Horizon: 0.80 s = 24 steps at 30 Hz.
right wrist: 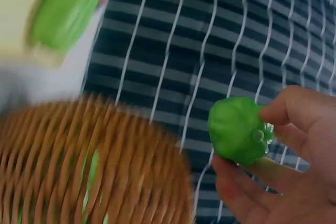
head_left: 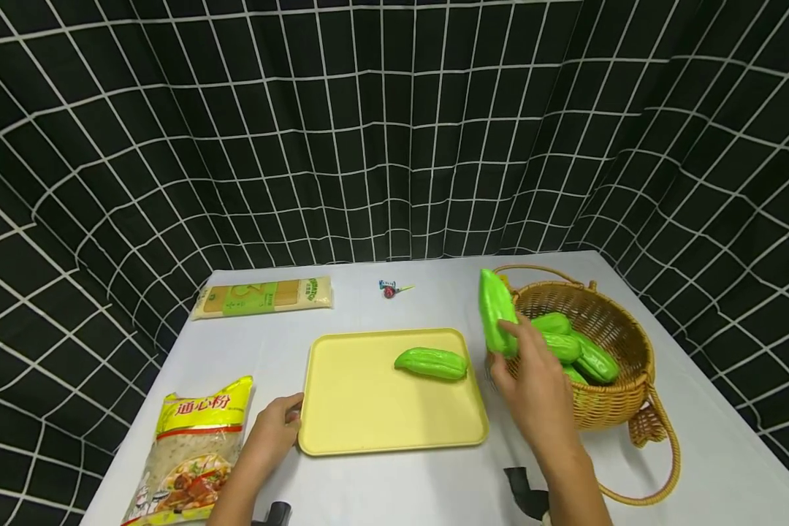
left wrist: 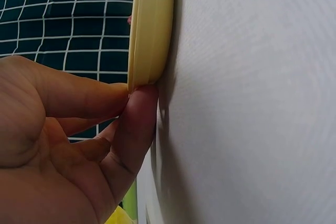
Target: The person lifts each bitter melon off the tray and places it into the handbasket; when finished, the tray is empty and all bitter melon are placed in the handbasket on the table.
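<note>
While the white surface runs out to black, white-gridded curtain on three sides, open room remains along its near edge and between the yellow tray and the far rim. That tray is a smooth, shallow plastic rectangle with rounded corners, and the left hand pinches its near-left edge — the left wrist view shows thumb and forefinger closed on the lip. One ridged green gourd lies on the tray near its far-right corner. Just right of the tray stands a woven wicker basket, round with a looped handle fallen toward the near side, holding several more green gourds. The right hand hovers between tray and basket, fingers curled round the lower end of a raised gourd, which stands nearly upright above the basket's left rim — glossy, lumpy, tapering at its top. Farther left lie a bag of macaroni at the near-left edge, a flat pack of spaghetti by the far edge, and a small wrapped candy near the far middle.
</note>
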Each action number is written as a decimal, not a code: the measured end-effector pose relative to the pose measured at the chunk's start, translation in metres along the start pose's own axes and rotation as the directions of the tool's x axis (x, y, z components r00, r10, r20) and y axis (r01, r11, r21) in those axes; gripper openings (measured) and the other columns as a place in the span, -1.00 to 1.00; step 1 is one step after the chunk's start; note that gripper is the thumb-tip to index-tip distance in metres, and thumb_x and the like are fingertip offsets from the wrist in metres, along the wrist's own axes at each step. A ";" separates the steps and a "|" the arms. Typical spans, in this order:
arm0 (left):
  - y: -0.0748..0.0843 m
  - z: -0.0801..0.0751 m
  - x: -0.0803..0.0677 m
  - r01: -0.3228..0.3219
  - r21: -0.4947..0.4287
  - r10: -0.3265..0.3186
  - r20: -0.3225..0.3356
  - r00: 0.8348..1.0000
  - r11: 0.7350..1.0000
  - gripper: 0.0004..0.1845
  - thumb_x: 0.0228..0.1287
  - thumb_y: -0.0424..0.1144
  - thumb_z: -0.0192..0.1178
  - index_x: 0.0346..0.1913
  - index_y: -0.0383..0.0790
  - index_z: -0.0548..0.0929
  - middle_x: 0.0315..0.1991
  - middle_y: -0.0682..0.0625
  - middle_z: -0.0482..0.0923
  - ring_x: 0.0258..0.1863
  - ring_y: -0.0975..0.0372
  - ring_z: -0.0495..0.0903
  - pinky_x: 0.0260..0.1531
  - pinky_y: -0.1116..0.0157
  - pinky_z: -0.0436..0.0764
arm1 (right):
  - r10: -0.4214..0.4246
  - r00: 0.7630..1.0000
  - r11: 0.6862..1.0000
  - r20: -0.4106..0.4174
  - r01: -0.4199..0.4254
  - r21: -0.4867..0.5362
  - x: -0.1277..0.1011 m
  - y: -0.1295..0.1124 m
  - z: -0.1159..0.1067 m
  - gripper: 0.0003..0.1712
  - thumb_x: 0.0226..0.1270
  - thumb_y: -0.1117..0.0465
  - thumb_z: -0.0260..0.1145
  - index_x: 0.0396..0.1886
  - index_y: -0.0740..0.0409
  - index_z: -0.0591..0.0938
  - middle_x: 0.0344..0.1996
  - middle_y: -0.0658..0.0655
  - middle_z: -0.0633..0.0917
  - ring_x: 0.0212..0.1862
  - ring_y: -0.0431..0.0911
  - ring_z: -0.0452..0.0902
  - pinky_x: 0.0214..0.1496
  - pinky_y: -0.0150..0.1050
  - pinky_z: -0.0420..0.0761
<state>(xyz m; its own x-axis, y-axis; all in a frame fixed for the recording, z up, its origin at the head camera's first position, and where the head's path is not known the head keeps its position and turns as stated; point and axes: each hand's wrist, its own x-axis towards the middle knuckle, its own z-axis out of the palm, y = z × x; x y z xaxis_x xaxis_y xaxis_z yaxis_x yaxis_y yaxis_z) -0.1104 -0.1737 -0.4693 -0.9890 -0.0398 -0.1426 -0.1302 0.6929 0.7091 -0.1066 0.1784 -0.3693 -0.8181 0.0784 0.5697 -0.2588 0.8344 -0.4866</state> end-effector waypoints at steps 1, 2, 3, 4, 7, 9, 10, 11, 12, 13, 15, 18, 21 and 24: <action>0.000 0.000 0.000 0.002 0.004 -0.002 0.000 1.000 1.000 -0.53 0.23 -0.54 0.12 0.24 -0.53 0.45 0.12 -0.34 0.54 -0.02 -0.04 0.60 -0.19 0.16 0.63 | 0.024 0.999 1.000 -0.021 -0.024 -0.016 0.000 0.007 -0.004 -0.48 0.13 0.41 0.33 0.15 0.19 0.54 0.27 0.35 0.48 0.19 0.30 0.47 -0.02 0.25 0.53; 0.000 0.000 0.000 0.003 0.008 -0.003 -0.002 1.000 1.000 -0.53 0.23 -0.54 0.12 0.24 -0.53 0.45 0.12 -0.35 0.54 -0.03 -0.04 0.60 -0.20 0.17 0.63 | 0.049 0.998 0.998 -0.035 -0.050 -0.035 0.000 0.013 -0.007 -0.48 0.13 0.41 0.32 0.15 0.18 0.54 0.28 0.34 0.46 0.20 0.32 0.44 0.01 0.29 0.49; 0.000 0.000 0.000 0.006 0.010 -0.006 -0.002 1.000 1.000 -0.53 0.24 -0.54 0.12 0.24 -0.53 0.45 0.12 -0.35 0.53 -0.02 -0.05 0.60 -0.20 0.18 0.63 | 0.068 0.997 0.996 -0.043 -0.070 -0.054 -0.001 0.019 -0.010 -0.48 0.14 0.42 0.30 0.16 0.19 0.54 0.29 0.34 0.46 0.19 0.33 0.44 0.01 0.31 0.47; -0.001 0.000 0.000 0.006 0.010 -0.006 0.000 1.000 1.000 -0.53 0.24 -0.53 0.12 0.24 -0.53 0.45 0.13 -0.36 0.52 -0.01 -0.07 0.60 -0.20 0.17 0.64 | 0.088 0.995 0.993 -0.045 -0.092 -0.073 -0.001 0.024 -0.012 -0.48 0.15 0.42 0.28 0.16 0.19 0.54 0.30 0.34 0.44 0.18 0.35 0.43 0.05 0.34 0.43; -0.002 0.000 -0.001 0.011 0.004 -0.011 0.003 1.000 1.000 -0.53 0.25 -0.53 0.12 0.24 -0.53 0.44 0.15 -0.38 0.50 0.01 -0.11 0.59 -0.19 0.17 0.64 | 0.144 0.989 0.982 -0.031 -0.147 -0.122 -0.004 0.038 -0.015 -0.50 0.20 0.42 0.24 0.18 0.19 0.54 0.34 0.32 0.41 0.15 0.39 0.40 0.06 0.40 0.36; -0.003 0.000 -0.001 0.018 -0.001 -0.018 0.004 1.000 1.000 -0.53 0.25 -0.53 0.11 0.25 -0.53 0.44 0.16 -0.39 0.49 0.02 -0.11 0.58 -0.21 0.18 0.65 | 0.175 0.985 0.975 -0.011 -0.175 -0.138 -0.005 0.044 -0.016 -0.53 0.24 0.41 0.19 0.17 0.21 0.55 0.34 0.32 0.40 0.15 0.40 0.36 0.10 0.40 0.31; -0.003 0.000 -0.001 0.018 0.000 -0.018 0.004 1.000 1.000 -0.53 0.25 -0.54 0.12 0.25 -0.52 0.44 0.15 -0.39 0.49 0.02 -0.11 0.58 -0.21 0.19 0.65 | 0.188 0.982 0.972 -0.003 -0.186 -0.143 -0.006 0.047 -0.016 -0.56 0.26 0.40 0.17 0.15 0.23 0.57 0.33 0.33 0.40 0.16 0.41 0.34 0.12 0.39 0.29; -0.003 0.000 -0.001 0.019 0.002 -0.019 0.002 1.000 1.000 -0.53 0.24 -0.54 0.12 0.25 -0.52 0.45 0.15 -0.39 0.49 0.01 -0.10 0.59 -0.21 0.19 0.64 | 0.200 0.980 0.970 0.004 -0.197 -0.144 -0.006 0.048 -0.016 -0.59 0.28 0.39 0.13 0.13 0.25 0.58 0.32 0.34 0.41 0.18 0.41 0.32 0.14 0.38 0.27; -0.003 0.000 -0.001 0.019 0.002 -0.019 0.003 1.000 1.000 -0.52 0.24 -0.54 0.12 0.25 -0.52 0.45 0.15 -0.39 0.49 0.01 -0.09 0.59 -0.21 0.19 0.64 | 0.212 0.977 0.968 0.006 -0.209 -0.142 -0.006 0.049 -0.015 -0.61 0.30 0.37 0.11 0.11 0.27 0.59 0.31 0.35 0.41 0.19 0.41 0.31 0.15 0.36 0.26; -0.003 0.000 -0.001 0.017 0.003 -0.017 0.002 1.000 1.000 -0.53 0.24 -0.54 0.12 0.25 -0.52 0.44 0.15 -0.39 0.49 0.01 -0.09 0.59 -0.19 0.17 0.64 | 0.222 0.975 0.966 0.008 -0.219 -0.140 -0.006 0.050 -0.015 -0.62 0.31 0.36 0.08 0.09 0.29 0.59 0.30 0.36 0.42 0.20 0.41 0.29 0.16 0.34 0.25; -0.002 0.000 -0.001 0.016 0.007 -0.016 0.001 1.000 1.000 -0.53 0.25 -0.53 0.12 0.25 -0.52 0.44 0.15 -0.39 0.49 0.01 -0.09 0.59 -0.16 0.14 0.63 | 0.236 0.972 0.962 0.001 -0.233 -0.140 -0.006 0.050 -0.015 -0.63 0.32 0.35 0.06 0.06 0.32 0.61 0.29 0.37 0.43 0.22 0.39 0.27 0.16 0.31 0.25; -0.001 0.000 0.000 0.017 0.005 -0.017 -0.001 1.000 1.000 -0.53 0.26 -0.53 0.11 0.25 -0.53 0.44 0.15 -0.38 0.50 0.01 -0.09 0.59 -0.11 0.11 0.63 | 0.218 0.976 0.966 -0.030 -0.220 -0.134 -0.006 0.047 -0.013 -0.64 0.29 0.38 0.08 0.05 0.35 0.60 0.27 0.39 0.44 0.24 0.38 0.25 0.18 0.31 0.23; 0.000 0.001 0.000 0.016 -0.001 -0.016 -0.006 1.000 1.000 -0.53 0.25 -0.54 0.11 0.24 -0.54 0.44 0.13 -0.37 0.51 0.00 -0.08 0.60 -0.13 0.12 0.63 | 0.083 0.992 0.993 -0.095 -0.091 -0.075 -0.005 0.042 -0.006 -0.65 0.20 0.48 0.14 -0.01 0.37 0.61 0.18 0.40 0.50 0.19 0.37 0.30 0.17 0.29 0.26; 0.001 0.001 -0.001 0.010 -0.007 -0.010 -0.012 1.000 1.000 -0.53 0.24 -0.55 0.10 0.24 -0.54 0.44 0.13 -0.37 0.52 -0.01 -0.07 0.60 -0.14 0.13 0.63 | -0.132 0.983 0.990 -0.125 0.137 0.030 -0.007 0.034 0.008 -0.64 0.08 0.56 0.17 -0.08 0.36 0.62 0.02 0.33 0.60 0.07 0.26 0.43 0.09 0.10 0.39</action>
<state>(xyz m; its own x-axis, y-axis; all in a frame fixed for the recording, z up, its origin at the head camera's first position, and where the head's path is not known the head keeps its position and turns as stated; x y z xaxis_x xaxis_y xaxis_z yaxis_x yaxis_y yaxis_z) -0.1097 -0.1722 -0.4694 -0.9884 -0.0552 -0.1417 -0.1405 0.6877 0.7122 -0.1139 0.2017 -0.3946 -0.7063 0.0348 0.7071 -0.3834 0.8208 -0.4234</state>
